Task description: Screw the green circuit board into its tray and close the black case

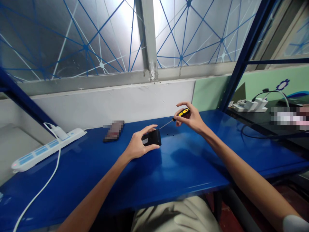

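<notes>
My left hand grips a small black box-shaped device just above the blue table, thumb on the near side and fingers on the far side. A pale label shows on the device beside my palm. In my right hand is a screwdriver with a yellow and black handle. Its thin metal shaft slants down to the left, and the tip meets the device's upper right corner; whether it sits in a screw I cannot tell. A few tiny dark pieces, perhaps screws, lie on the table right of the device.
A phone-like dark slab lies left of my hands on the blue table. Further left, a white power strip has a plugged-in charger and trailing cable. Another power strip stands on the dark table at right. Blue frame posts rise on both sides.
</notes>
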The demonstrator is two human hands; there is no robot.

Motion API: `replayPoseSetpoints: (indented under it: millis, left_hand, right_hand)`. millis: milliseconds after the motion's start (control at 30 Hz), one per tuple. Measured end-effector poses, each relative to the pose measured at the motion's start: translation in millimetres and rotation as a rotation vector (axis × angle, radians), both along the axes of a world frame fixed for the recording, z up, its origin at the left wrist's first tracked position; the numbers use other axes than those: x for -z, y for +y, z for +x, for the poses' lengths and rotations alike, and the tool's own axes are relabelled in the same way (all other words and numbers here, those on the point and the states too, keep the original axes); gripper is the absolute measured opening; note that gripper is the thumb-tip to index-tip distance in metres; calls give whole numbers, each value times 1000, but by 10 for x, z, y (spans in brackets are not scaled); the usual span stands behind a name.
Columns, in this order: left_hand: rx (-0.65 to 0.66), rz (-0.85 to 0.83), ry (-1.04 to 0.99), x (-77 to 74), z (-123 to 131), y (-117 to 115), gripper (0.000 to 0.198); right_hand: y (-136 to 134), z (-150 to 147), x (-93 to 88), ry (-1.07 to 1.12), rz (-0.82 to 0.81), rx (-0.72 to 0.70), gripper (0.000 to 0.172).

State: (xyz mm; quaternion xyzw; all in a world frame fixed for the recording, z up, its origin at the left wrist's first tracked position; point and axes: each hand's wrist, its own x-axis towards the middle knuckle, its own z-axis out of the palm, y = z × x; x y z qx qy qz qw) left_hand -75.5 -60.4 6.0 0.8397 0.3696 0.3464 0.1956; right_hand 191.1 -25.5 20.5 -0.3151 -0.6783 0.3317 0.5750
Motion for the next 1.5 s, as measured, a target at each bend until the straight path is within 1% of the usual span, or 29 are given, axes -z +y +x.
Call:
replayPoseSetpoints:
  millis: [33, 167, 300, 400, 467, 567, 733, 967, 1133, 1200, 1367, 1500]
  left_hand:
    - [0, 0, 0, -5, 0, -3, 70]
    - [-6, 7, 34, -6, -4, 6, 69]
    - [-36, 16, 192, 81, -3, 45, 74]
    - [-65, 28, 330, 179, 0, 74, 77]
    - [-67, 39, 379, 227, -1, 88, 77]
    - [-59, 60, 405, 250, -4, 98, 75]
    - [-51, 54, 443, 240, -2, 104, 73]
    - [-25, 40, 467, 261, -9, 113, 74]
    - [-23, 64, 412, 268, -7, 114, 67]
    - [-39, 86, 355, 270, 7, 120, 60]
    - [-86, 142, 189, 263, 88, 138, 30]
    - [-118, 127, 69, 256, 137, 132, 20]
  right_hand:
    - [1, -1, 0, -1, -4, 8, 58]
    - [20, -21, 27, -7, 14, 135, 55]
    - [57, -7, 63, -27, 54, 230, 47]
    - [102, 66, 90, -124, 93, 354, 40]
    - [137, 119, 115, -218, 107, 445, 34]
    - [184, 155, 170, -314, 92, 500, 28]
    - [210, 113, 245, -379, 60, 493, 23]
    - [200, 69, 261, -412, 35, 496, 23]
    - [194, 51, 261, -385, 19, 496, 25]
    - [188, 46, 248, -329, 23, 478, 27]
    - [134, -27, 199, -126, 1, 344, 39]
    - [46, -165, 167, -36, -17, 265, 38]
